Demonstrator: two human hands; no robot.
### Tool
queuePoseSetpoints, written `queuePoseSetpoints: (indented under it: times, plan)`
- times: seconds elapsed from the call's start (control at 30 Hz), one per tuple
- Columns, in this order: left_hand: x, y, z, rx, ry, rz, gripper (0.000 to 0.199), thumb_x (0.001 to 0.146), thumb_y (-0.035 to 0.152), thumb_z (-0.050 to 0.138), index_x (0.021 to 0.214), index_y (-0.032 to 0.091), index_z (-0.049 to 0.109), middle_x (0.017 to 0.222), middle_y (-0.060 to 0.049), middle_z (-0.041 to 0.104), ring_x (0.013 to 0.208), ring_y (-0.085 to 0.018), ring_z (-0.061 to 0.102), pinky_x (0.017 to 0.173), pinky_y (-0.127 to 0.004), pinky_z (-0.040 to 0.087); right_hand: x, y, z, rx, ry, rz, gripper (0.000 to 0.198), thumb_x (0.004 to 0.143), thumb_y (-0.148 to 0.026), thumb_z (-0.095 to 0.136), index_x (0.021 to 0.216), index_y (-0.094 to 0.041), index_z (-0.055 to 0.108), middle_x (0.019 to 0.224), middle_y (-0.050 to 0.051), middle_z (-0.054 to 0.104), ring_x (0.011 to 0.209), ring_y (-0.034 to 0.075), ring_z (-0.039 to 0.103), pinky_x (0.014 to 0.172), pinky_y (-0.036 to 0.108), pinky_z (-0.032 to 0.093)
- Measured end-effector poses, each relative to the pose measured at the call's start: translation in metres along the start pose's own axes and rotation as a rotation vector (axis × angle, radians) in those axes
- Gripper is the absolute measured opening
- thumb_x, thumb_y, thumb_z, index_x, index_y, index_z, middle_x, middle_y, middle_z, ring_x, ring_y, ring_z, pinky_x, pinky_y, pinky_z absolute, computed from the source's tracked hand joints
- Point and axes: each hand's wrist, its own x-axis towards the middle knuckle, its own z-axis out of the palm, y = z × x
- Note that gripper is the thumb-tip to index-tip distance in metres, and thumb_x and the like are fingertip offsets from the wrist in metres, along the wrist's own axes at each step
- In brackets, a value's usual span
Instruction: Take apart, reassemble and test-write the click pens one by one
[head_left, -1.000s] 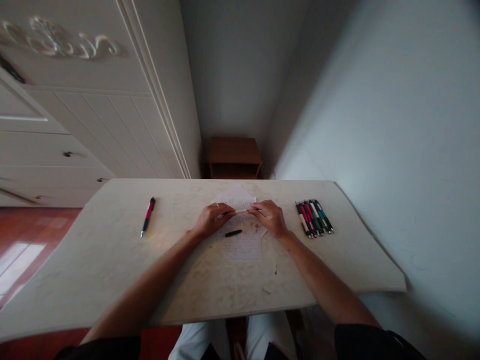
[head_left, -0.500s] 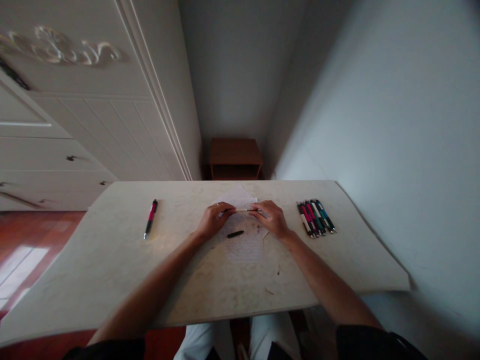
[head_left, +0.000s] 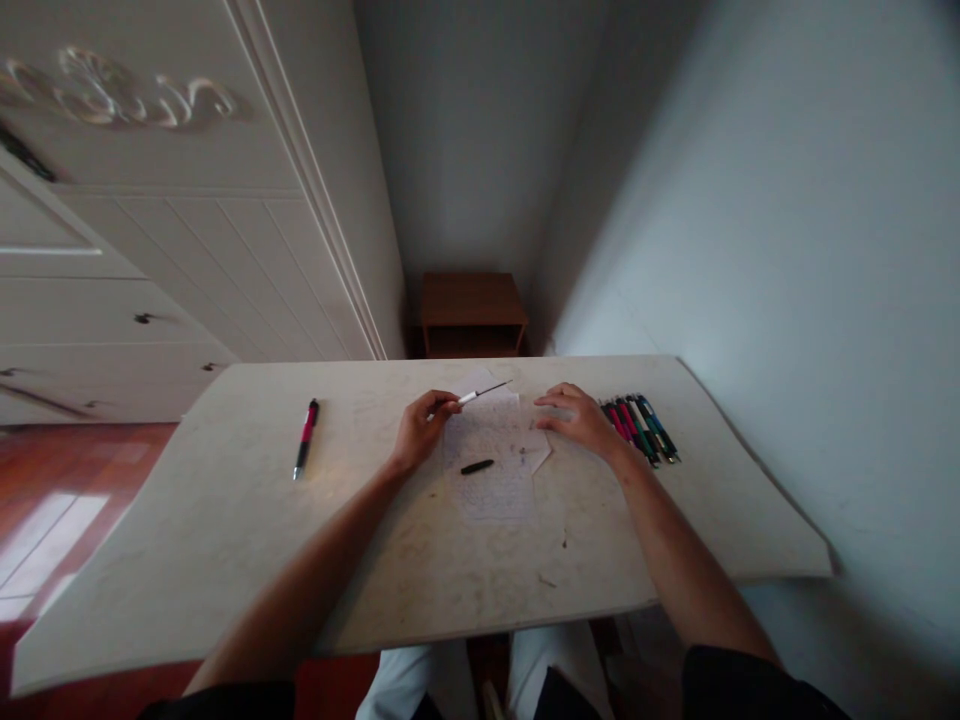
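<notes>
Pale tabletop [head_left: 225, 560], pen piece [head_left: 469, 397] in left hand [head_left: 424, 425] — aslant, thin end away-right

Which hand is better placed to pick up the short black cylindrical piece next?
Probably the right hand: it looks empty and open, while the left hand grips the slender white rod with a thin dark end.

A white cabinet [head_left: 210, 270] stands left, beside a reddish floor [head_left: 127, 460] patched with light [head_left: 56, 540]. A brown stand [head_left: 472, 298] sits far, near the pale right wall [head_left: 787, 300].
</notes>
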Motion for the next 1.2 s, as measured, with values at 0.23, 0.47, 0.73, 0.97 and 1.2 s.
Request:
queuePoseSetpoints:
  times: [0.23,0.47,0.73,0.97,1.2]
  plan:
    - [0.000,0.002,-0.001,-0.047,-0.014,-0.039,0.024,0.085,0.038,0.059,0.088,0.015,0.066,0.080,-0.006,0.072,0.078,-0.019,0.067,0.074,-0.030,0.052,-0.002,0.000,0.012,-0.068,-0.113,-0.041,0.010,0.082,-0.030,0.071,0.088,-0.024,0.077,0.086,0.005,0.062,0.084,0.019,0.060,0.077,0.034,0.051]
    - [-0.001,-0.002,0.001,0.089,0.041,0.001,0.020,0.083,0.036,0.062,0.086,0.017,0.068,0.083,-0.004,0.072,0.075,-0.018,0.066,0.072,-0.030,0.053,0.000,-0.011,0.015,-0.060,-0.062,-0.025,0.012,0.088,-0.024,0.062,0.081,-0.020,0.071,0.084,0.005,0.064,0.083,0.019,0.060,0.077,0.033,0.049]
    - [-0.006,-0.004,0.000,0.212,0.042,0.158,0.015,0.087,0.034,0.060,0.087,0.020,0.067,0.085,-0.002,0.071,0.077,-0.017,0.065,0.074,-0.031,0.053,0.000,-0.023,0.022,-0.007,0.135,-0.006,0.017,0.093,-0.032,0.054,0.093,-0.021,0.066,0.087,0.006,0.068,0.082,0.019,0.063,0.077,0.033,0.052]
    - [-0.006,-0.003,0.001,0.313,-0.005,0.267,0.013,0.090,0.030,0.058,0.088,0.020,0.066,0.087,-0.004,0.069,0.081,-0.018,0.064,0.077,-0.032,0.050,0.002,-0.032,0.026,0.051,0.179,-0.050,0.015,0.092,-0.031,0.056,0.097,-0.022,0.067,0.092,0.007,0.068,0.085,0.019,0.065,0.079,0.034,0.054]
    - [-0.005,-0.006,0.002,0.344,-0.003,0.282,0.012,0.089,0.029,0.060,0.087,0.020,0.066,0.086,-0.004,0.069,0.082,-0.018,0.064,0.077,-0.033,0.050,0.003,-0.032,0.021,0.022,0.194,-0.034,0.018,0.092,-0.033,0.056,0.095,-0.022,0.070,0.091,0.008,0.070,0.087,0.021,0.066,0.080,0.035,0.054]
